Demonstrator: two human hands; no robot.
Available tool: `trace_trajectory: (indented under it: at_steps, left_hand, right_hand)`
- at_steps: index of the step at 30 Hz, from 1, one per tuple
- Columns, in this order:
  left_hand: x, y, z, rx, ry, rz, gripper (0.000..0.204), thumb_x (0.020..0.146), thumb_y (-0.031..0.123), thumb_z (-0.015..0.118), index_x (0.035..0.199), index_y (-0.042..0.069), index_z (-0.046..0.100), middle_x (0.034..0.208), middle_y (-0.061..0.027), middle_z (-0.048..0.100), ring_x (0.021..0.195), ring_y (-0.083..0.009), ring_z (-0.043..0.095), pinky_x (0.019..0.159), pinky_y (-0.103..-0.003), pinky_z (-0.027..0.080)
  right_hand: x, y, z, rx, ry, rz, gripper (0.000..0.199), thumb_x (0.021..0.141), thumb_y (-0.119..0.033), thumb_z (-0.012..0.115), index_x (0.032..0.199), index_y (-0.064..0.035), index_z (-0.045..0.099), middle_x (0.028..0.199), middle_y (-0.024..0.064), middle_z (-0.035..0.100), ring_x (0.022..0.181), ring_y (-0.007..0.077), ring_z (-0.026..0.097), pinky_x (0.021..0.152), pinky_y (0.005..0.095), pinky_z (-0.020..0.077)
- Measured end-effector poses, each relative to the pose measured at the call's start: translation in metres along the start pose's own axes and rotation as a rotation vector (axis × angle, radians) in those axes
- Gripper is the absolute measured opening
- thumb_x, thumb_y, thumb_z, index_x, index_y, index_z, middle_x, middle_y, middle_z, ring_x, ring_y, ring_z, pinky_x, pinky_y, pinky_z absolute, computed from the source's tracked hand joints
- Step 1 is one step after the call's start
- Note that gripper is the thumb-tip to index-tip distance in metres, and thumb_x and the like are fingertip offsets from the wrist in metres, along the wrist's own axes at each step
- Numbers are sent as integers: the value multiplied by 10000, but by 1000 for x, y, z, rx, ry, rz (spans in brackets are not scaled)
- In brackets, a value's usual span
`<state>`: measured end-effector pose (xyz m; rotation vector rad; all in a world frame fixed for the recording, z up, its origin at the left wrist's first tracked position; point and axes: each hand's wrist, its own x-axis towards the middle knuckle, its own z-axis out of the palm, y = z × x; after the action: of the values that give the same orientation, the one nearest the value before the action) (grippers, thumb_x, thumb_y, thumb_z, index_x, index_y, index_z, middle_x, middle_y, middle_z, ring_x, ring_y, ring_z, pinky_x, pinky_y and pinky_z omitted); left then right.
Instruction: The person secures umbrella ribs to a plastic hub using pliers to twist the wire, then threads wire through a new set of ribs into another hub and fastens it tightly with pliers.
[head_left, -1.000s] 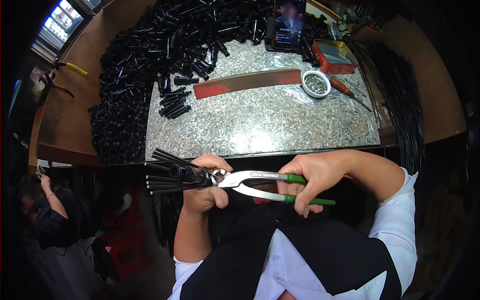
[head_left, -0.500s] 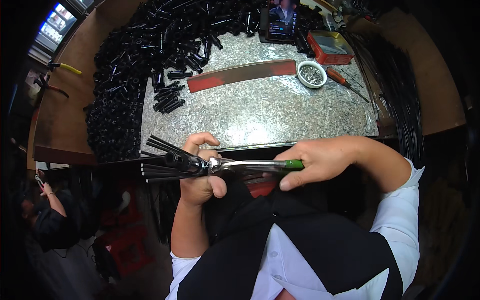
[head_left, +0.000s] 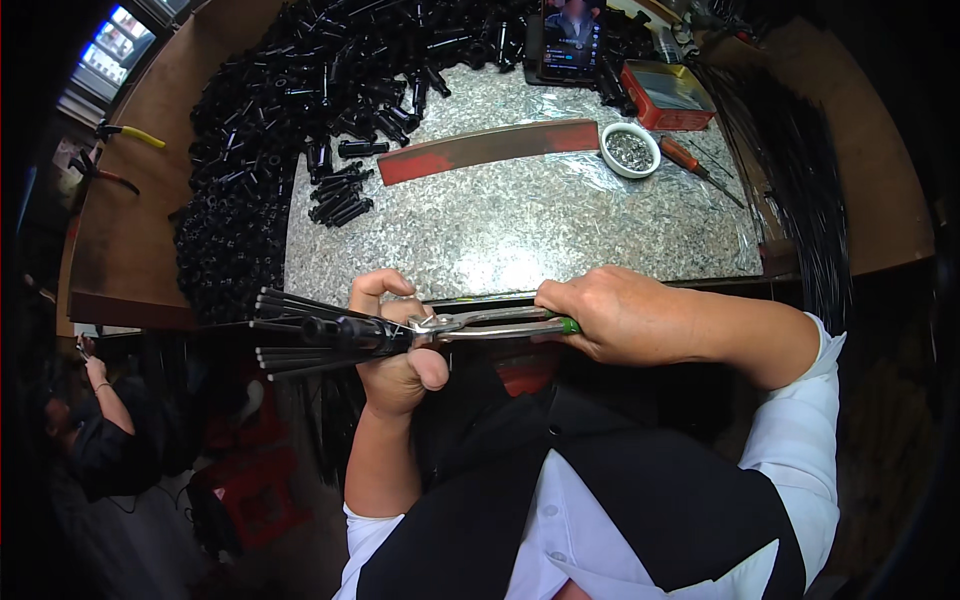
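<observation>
My left hand (head_left: 395,365) is closed round a bundle of black rods (head_left: 300,362) fanned about a black tube, like part of an umbrella frame. The rods point left; their far ends are hidden by the hand. My right hand (head_left: 610,315) grips a pair of metal pliers (head_left: 500,326) with green handle ends. The pliers' jaws meet the bundle's right end, just by my left thumb and fingers. A thin bit of wire seems to show at the jaws, too small to be sure of.
Behind my hands is a speckled stone-like tabletop (head_left: 430,245). A large heap of black plastic tubes (head_left: 330,80), a red-brown strip (head_left: 490,150), a white bowl (head_left: 630,150) of small metal bits, a screwdriver (head_left: 690,165), a red tin (head_left: 665,95) and a phone (head_left: 570,45) lie on it.
The pliers have rolled, so both handles now show apart. My right hand has turned and come slightly left. The rod bundle has shifted a little left and tilted down.
</observation>
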<state>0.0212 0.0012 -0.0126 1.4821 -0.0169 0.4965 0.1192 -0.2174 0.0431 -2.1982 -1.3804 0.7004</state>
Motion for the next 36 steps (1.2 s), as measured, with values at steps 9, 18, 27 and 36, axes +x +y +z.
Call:
trace_trajectory:
  at_steps: [9,18,27,36]
  left_hand:
    - [4,4,-6,-213,-214,-121,824,479,448,860,977,42,345,578,83,381,526,-3,336,502,-157,271]
    - [4,2,9,-269,-259,-187,704,538,198,921,854,135,295,657,80,293,567,-13,285,474,-184,261]
    - [0,0,7,-222,-194,-177,620,631,70,872,826,136,287,685,61,287,562,-18,258,474,-186,232]
    - [0,3,3,-458,-209,-174,650,693,582,735,887,96,350,617,40,366,518,-56,339,470,-204,275]
  right_hand:
    - [-15,-2,-15,-473,321,-120,198,811,-194,610,849,-34,500,704,135,564,635,296,622,553,385,499]
    - [-27,-14,-21,-819,384,-147,175,811,-189,596,781,-53,490,628,65,490,538,191,573,484,310,478]
    - [-19,-10,-11,-505,196,-53,132,801,-121,565,826,-7,504,696,154,585,605,293,633,519,381,508]
    - [-26,0,-7,133,-9,43,422,896,-356,601,1006,-11,384,664,180,562,638,391,588,584,438,449]
